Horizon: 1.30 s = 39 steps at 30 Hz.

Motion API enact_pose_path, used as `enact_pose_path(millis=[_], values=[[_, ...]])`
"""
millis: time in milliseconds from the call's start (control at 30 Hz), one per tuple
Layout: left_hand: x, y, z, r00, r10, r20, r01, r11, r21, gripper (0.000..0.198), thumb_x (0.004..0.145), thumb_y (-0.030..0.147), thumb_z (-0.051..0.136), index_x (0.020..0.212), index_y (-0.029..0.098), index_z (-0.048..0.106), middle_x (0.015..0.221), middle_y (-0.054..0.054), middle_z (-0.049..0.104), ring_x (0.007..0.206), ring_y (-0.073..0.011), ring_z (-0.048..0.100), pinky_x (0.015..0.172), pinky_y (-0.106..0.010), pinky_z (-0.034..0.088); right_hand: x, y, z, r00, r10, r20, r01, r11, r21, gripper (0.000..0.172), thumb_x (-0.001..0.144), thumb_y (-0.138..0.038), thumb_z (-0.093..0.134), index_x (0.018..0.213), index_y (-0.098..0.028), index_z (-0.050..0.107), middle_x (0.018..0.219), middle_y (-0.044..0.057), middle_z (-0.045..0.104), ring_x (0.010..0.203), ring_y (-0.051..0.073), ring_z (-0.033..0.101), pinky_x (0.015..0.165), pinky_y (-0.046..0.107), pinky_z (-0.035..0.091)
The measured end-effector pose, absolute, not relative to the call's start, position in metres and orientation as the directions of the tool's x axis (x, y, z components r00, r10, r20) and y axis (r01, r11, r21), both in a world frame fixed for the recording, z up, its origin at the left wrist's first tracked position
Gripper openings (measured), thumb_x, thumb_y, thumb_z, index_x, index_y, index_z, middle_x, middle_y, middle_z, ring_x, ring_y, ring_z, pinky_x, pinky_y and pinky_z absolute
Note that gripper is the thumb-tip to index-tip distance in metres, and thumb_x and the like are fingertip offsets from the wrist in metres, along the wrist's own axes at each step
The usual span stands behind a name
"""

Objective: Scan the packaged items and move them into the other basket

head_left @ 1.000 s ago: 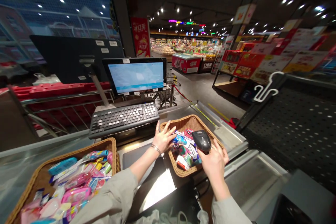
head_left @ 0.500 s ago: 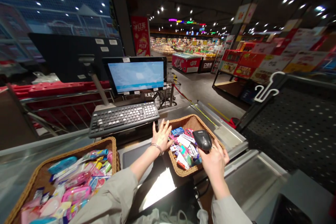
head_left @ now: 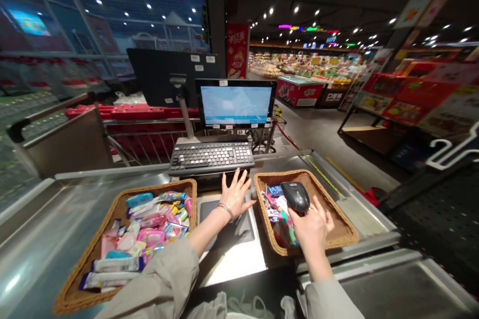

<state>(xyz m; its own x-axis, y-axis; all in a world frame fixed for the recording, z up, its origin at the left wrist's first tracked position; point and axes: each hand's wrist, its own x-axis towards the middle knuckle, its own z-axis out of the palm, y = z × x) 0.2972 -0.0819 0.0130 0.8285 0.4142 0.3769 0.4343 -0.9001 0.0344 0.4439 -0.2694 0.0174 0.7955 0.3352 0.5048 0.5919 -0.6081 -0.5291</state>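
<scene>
My right hand [head_left: 312, 227] grips a dark handheld barcode scanner [head_left: 296, 196] over the right wicker basket [head_left: 337, 229], which holds several small colourful packets [head_left: 279, 209] along its left side. My left hand [head_left: 235, 195] hovers empty with fingers spread above the dark scanner plate [head_left: 232, 229] between the two baskets, just in front of the keyboard [head_left: 211, 155]. The left wicker basket [head_left: 112, 209] is full of pink, blue and white packaged items [head_left: 149, 227].
A till screen [head_left: 235, 104] stands behind the keyboard with a second dark display [head_left: 164, 75] facing away. Steel counter [head_left: 45, 229] surrounds the baskets. Red trolleys [head_left: 142, 129] line up behind; shop aisles and display stands [head_left: 411, 94] lie to the right.
My left hand has let go of the packets in the right basket and drawn back leftward, open, over the scanner plate. My head has turned left. The right hand still holds the scanner.
</scene>
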Motion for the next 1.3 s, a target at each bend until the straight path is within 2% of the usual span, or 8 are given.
enact_pose_path(millis=[167, 333, 600, 733, 900, 1067, 1300], values=[[0.261, -0.079, 0.016, 0.783, 0.504, 0.365, 0.522, -0.851, 0.055, 0.067, 0.083, 0.062, 0.050, 0.140, 0.026, 0.043, 0.157, -0.009, 0.026, 0.146, -0.0335, 0.013, 0.111, -0.069, -0.004, 0.430, -0.251, 0.018, 0.748, 0.393, 0.534, 0.657, -0.550, -0.516, 0.053, 0.074, -0.066, 0.046, 0.078, -0.018, 0.068, 0.105, 0.014, 0.070, 0.121, 0.027, 0.049, 0.105, 0.047, 0.021], [0.222, -0.072, 0.012, 0.727, 0.584, 0.361, 0.601, -0.796, 0.076, 0.065, 0.084, 0.059, 0.051, 0.139, 0.025, 0.045, 0.156, -0.011, 0.028, 0.145, -0.0351, 0.014, 0.111, -0.069, -0.001, 0.412, -0.233, 0.018, 0.705, 0.484, 0.518, 0.709, -0.490, -0.507, 0.048, 0.073, -0.063, 0.046, 0.073, -0.020, 0.067, 0.103, 0.012, 0.070, 0.119, 0.028, 0.049, 0.104, 0.048, 0.022], [0.164, -0.062, 0.003, 0.611, 0.715, 0.340, 0.726, -0.677, 0.121, 0.061, 0.084, 0.056, 0.054, 0.137, 0.026, 0.047, 0.156, -0.009, 0.027, 0.145, -0.0343, 0.018, 0.110, -0.070, -0.003, 0.378, -0.209, 0.020, 0.627, 0.599, 0.497, 0.773, -0.399, -0.494, 0.043, 0.073, -0.057, 0.046, 0.076, -0.021, 0.070, 0.098, 0.012, 0.071, 0.121, 0.027, 0.048, 0.105, 0.046, 0.021], [0.135, -0.055, -0.001, 0.550, 0.770, 0.323, 0.788, -0.607, 0.102, 0.062, 0.082, 0.056, 0.055, 0.136, 0.027, 0.049, 0.156, -0.008, 0.028, 0.145, -0.0361, 0.015, 0.111, -0.071, -0.001, 0.368, -0.197, 0.012, 0.595, 0.641, 0.485, 0.794, -0.374, -0.480, 0.047, 0.072, -0.059, 0.046, 0.077, -0.019, 0.071, 0.104, 0.015, 0.070, 0.123, 0.029, 0.047, 0.104, 0.047, 0.022], [0.099, -0.046, -0.008, 0.468, 0.824, 0.319, 0.852, -0.517, 0.085, 0.060, 0.082, 0.052, 0.057, 0.136, 0.028, 0.050, 0.156, -0.009, 0.028, 0.146, -0.0375, 0.009, 0.110, -0.071, -0.001, 0.352, -0.185, 0.005, 0.537, 0.689, 0.487, 0.823, -0.301, -0.481, 0.040, 0.074, -0.053, 0.049, 0.081, -0.020, 0.070, 0.099, 0.010, 0.071, 0.121, 0.029, 0.047, 0.105, 0.049, 0.019], [0.060, -0.037, -0.011, 0.405, 0.867, 0.292, 0.895, -0.441, 0.069, 0.058, 0.082, 0.050, 0.057, 0.135, 0.028, 0.050, 0.156, -0.009, 0.028, 0.146, -0.0381, 0.008, 0.109, -0.072, -0.003, 0.333, -0.176, 0.005, 0.506, 0.712, 0.487, 0.837, -0.267, -0.478, 0.043, 0.076, -0.056, 0.047, 0.082, -0.020, 0.069, 0.099, 0.010, 0.071, 0.123, 0.028, 0.048, 0.104, 0.047, 0.020], [0.007, -0.021, -0.017, 0.358, 0.919, 0.167, 0.930, -0.367, 0.023, 0.053, 0.081, 0.044, 0.056, 0.132, 0.030, 0.053, 0.158, -0.006, 0.024, 0.146, -0.0380, 0.007, 0.106, -0.074, -0.006, 0.317, -0.169, 0.007, 0.463, 0.747, 0.476, 0.854, -0.232, -0.467, 0.044, 0.077, -0.057, 0.045, 0.082, -0.021, 0.069, 0.096, 0.009, 0.072, 0.124, 0.028, 0.047, 0.103, 0.047, 0.020]])
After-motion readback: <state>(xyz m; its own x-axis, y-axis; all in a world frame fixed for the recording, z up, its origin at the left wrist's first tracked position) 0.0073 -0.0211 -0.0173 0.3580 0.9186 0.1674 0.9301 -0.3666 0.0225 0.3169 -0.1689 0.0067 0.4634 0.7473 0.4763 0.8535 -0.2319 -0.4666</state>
